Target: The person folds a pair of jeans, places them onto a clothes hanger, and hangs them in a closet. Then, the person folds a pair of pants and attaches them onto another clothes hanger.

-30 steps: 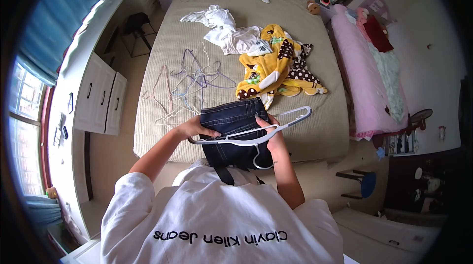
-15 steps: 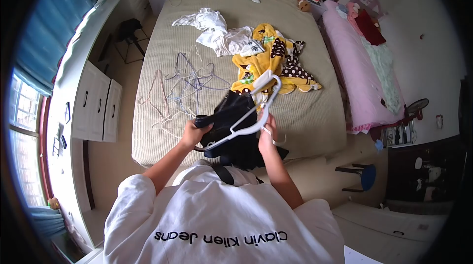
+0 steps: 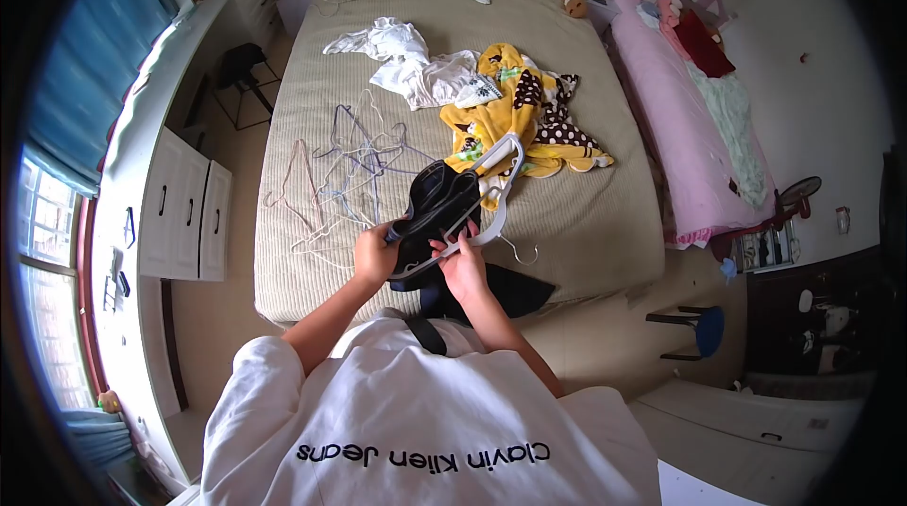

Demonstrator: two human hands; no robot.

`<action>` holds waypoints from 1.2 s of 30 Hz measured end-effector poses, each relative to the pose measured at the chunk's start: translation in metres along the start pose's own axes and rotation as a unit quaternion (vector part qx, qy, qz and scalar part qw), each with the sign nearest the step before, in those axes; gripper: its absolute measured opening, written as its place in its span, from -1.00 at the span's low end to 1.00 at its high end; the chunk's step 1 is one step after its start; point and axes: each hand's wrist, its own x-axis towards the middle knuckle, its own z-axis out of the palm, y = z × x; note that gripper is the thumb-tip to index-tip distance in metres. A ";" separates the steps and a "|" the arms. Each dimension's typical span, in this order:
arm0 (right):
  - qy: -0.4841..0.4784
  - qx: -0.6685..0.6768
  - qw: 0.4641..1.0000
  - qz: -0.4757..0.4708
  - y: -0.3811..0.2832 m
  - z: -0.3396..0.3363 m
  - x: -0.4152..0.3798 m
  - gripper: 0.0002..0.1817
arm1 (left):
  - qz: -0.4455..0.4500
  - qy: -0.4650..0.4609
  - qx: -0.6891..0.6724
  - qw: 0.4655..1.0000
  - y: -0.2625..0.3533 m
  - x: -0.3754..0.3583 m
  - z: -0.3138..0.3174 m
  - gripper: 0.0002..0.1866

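My left hand [image 3: 376,254] is closed on the edge of a black garment [image 3: 439,208], at the left end of a white plastic hanger [image 3: 495,222]. The garment's waist-like opening faces up, and its lower part hangs down in front of me by the bed's edge. Tilted across the garment, the hanger has its far end up near the yellow cloth and its metal hook pointing to the right. My right hand [image 3: 462,267] grips the hanger's near arm, fingers curled upward against the black fabric.
Several loose wire hangers [image 3: 364,161] lie tangled on the bed [image 3: 312,81]. Beyond are white clothes [image 3: 402,57] and a yellow patterned cloth [image 3: 515,104]. A pink-covered bed [image 3: 652,90] stands to the right, a blue stool [image 3: 707,331] at lower right, and white cabinets [image 3: 175,204] at left.
My right hand has moved left and down along the hanger, closer to my left hand. The hanger has shifted slightly left, and the garment's opening shows wider.
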 end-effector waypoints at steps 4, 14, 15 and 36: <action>0.037 -0.039 0.998 -0.019 0.007 -0.002 0.003 -0.57 | 0.157 0.039 0.102 0.982 0.008 -0.003 -0.003 -0.50; 0.188 -0.147 0.971 -0.031 0.038 -0.028 0.026 -0.67 | 0.030 0.039 -0.036 0.998 0.031 0.011 0.005 -0.80; 0.191 -0.152 0.969 -0.022 0.045 -0.041 0.028 -0.67 | 0.026 0.042 -0.065 0.997 0.031 0.013 0.005 -0.81; 0.180 -0.182 0.964 -0.074 -0.158 -0.067 0.008 -0.78 | -0.048 0.238 -0.457 0.856 0.014 0.092 -0.192 -0.75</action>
